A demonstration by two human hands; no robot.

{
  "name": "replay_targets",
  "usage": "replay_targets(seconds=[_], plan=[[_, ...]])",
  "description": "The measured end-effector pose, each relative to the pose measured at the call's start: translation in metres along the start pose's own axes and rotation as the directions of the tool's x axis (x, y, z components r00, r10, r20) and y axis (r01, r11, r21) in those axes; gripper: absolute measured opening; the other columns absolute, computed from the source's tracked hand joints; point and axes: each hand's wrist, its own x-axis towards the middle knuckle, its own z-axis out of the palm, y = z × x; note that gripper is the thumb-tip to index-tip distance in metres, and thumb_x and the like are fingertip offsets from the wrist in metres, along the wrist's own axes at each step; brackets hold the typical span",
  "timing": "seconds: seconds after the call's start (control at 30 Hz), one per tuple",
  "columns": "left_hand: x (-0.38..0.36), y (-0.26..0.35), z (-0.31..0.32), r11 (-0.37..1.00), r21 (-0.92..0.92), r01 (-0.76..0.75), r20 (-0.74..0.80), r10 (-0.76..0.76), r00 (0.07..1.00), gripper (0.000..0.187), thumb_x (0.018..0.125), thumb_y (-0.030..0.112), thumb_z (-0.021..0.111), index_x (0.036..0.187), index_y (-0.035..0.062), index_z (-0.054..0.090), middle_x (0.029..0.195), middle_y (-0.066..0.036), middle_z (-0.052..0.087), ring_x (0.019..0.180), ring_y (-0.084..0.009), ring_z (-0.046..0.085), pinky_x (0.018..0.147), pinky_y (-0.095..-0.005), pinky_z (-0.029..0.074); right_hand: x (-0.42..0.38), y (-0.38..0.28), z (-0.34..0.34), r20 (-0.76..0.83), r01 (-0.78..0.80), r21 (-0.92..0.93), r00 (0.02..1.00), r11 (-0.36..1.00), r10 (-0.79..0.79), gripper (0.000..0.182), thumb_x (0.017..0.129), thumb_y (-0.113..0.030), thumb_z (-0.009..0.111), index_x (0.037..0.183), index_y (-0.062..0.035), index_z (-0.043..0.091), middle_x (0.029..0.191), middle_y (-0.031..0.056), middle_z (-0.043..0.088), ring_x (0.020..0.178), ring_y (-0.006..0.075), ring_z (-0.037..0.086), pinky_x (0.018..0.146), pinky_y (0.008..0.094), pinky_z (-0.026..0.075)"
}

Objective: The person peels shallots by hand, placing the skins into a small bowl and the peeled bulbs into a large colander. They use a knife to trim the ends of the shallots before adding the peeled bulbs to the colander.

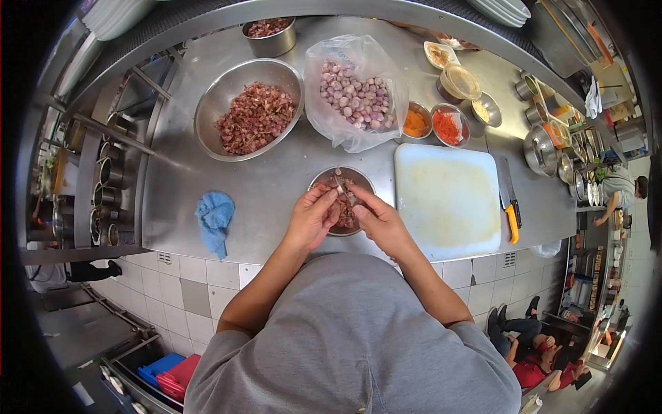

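Both hands meet over a small steel bowl that holds reddish shallot peelings. My left hand is closed, its thumb and fingertips pinching what looks like a small shallot, mostly covered by the fingers. A short, thin metal blade shows between the hands, apparently a small knife. My right hand is closed around it, with the handle hidden in the fingers. Beyond the bowl, a clear plastic bag stands open, full of peeled shallots. To its left, a large steel bowl contains a heap of shallot skins.
A white cutting board lies to the right, beside a yellow-handled knife. A blue cloth rests at left. Small bowls of orange pieces and shredded carrot stand behind the board. Overhead runs a metal shelf. People sit at lower right.
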Motion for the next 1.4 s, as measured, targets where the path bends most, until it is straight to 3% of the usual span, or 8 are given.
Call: replay_targets(seconds=[0.07, 0.1, 0.17, 0.4, 0.47, 0.63, 1.13, 1.4], plan=[[-0.001, 0.003, 0.005, 1.000, -0.008, 0.007, 0.004, -0.007, 1.000, 0.014, 0.099, 0.013, 0.054, 0.108, 0.0046, 0.061, 0.092, -0.002, 0.064, 0.056, -0.0037, 0.046, 0.047, -0.0177, 0.033, -0.002, 0.000, -0.005, 0.213, -0.356, 0.541, 0.934, 0.762, 0.285, 0.044, 0.100, -0.017, 0.051, 0.143, -0.0137, 0.045, 0.094, 0.0003, 0.058, 0.071, 0.0096, 0.053, 0.056, 0.0234, 0.044], [-0.001, 0.005, 0.007, 1.000, -0.016, 0.015, 0.009, -0.015, 1.000, 0.015, 0.099, 0.014, 0.054, 0.109, 0.0047, 0.061, 0.093, -0.002, 0.064, 0.056, -0.0034, 0.046, 0.047, -0.0174, 0.033, -0.001, -0.003, -0.003, 0.214, -0.356, 0.541, 0.934, 0.762, 0.285, 0.044, 0.100, -0.017, 0.051, 0.143, -0.0137, 0.045, 0.094, 0.0003, 0.058, 0.071, 0.0096, 0.053, 0.056, 0.0234, 0.044], [0.000, 0.007, 0.009, 1.000, -0.002, -0.003, 0.009, 0.003, 1.000, 0.016, 0.099, 0.014, 0.054, 0.110, 0.0048, 0.061, 0.092, -0.002, 0.065, 0.057, -0.0031, 0.046, 0.047, -0.0174, 0.033, -0.002, -0.011, 0.001, 0.194, -0.362, 0.632, 0.930, 0.685, 0.312, 0.044, 0.101, -0.020, 0.050, 0.145, -0.0179, 0.042, 0.077, -0.0052, 0.044, 0.056, 0.0044, 0.035, 0.044, 0.0188, 0.025], [0.001, 0.004, 0.005, 0.994, 0.106, 0.015, -0.110, -0.004, 0.994, 0.017, 0.099, 0.014, 0.055, 0.112, 0.0055, 0.062, 0.079, 0.003, 0.058, 0.058, -0.0022, 0.045, 0.049, -0.0177, 0.033, 0.001, -0.010, 0.001, 0.180, -0.366, 0.606, 0.928, 0.706, 0.327, 0.045, 0.101, -0.020, 0.050, 0.145, -0.0176, 0.042, 0.072, -0.0056, 0.045, 0.056, 0.0039, 0.038, 0.046, 0.0182, 0.028], [0.001, 0.004, 0.005, 0.996, 0.083, 0.026, -0.108, -0.017, 0.994, 0.017, 0.098, 0.013, 0.056, 0.112, 0.0055, 0.062, 0.077, 0.004, 0.056, 0.057, -0.0023, 0.044, 0.049, -0.0178, 0.033, 0.001, -0.004, 0.000, 0.168, -0.308, 0.478, 0.951, 0.823, 0.258, 0.044, 0.101, -0.018, 0.049, 0.145, -0.0173, 0.042, 0.072, -0.0060, 0.044, 0.056, 0.0034, 0.036, 0.046, 0.0189, 0.028], [0.002, 0.001, 0.002, 0.996, 0.080, 0.031, -0.054, -0.027, 0.998, 0.018, 0.097, 0.012, 0.058, 0.112, 0.0050, 0.062, 0.075, 0.005, 0.055, 0.057, -0.0026, 0.044, 0.049, -0.0182, 0.032, 0.001, -0.010, 0.000, 0.181, -0.318, 0.497, 0.948, 0.808, 0.261, 0.044, 0.102, -0.017, 0.049, 0.145, -0.0171, 0.042, 0.071, -0.0066, 0.041, 0.055, 0.0034, 0.034, 0.045, 0.0193, 0.027], [0.007, -0.002, -0.008, 0.997, -0.054, -0.053, -0.038, 0.051, 0.998, 0.017, 0.095, 0.008, 0.056, 0.110, 0.0042, 0.061, 0.098, -0.007, 0.066, 0.059, -0.0043, 0.048, 0.048, -0.0185, 0.034, 0.005, -0.006, 0.001, 0.067, -0.334, 0.600, 0.927, 0.727, 0.370, 0.045, 0.102, -0.021, 0.048, 0.146, -0.0186, 0.039, 0.072, -0.0062, 0.040, 0.057, 0.0039, 0.034, 0.046, 0.0195, 0.026], [0.004, -0.001, 0.003, 0.990, 0.130, -0.052, -0.116, 0.067, 0.991, 0.015, 0.092, 0.005, 0.062, 0.108, 0.0053, 0.063, 0.076, 0.004, 0.056, 0.056, -0.0021, 0.047, 0.047, -0.0173, 0.034, -0.002, -0.004, 0.005, 0.158, -0.311, 0.452, 0.950, 0.836, 0.268, 0.055, 0.101, -0.023, 0.051, 0.151, -0.0174, 0.030, 0.075, -0.0045, 0.041, 0.059, 0.0050, 0.037, 0.048, 0.0203, 0.031]])
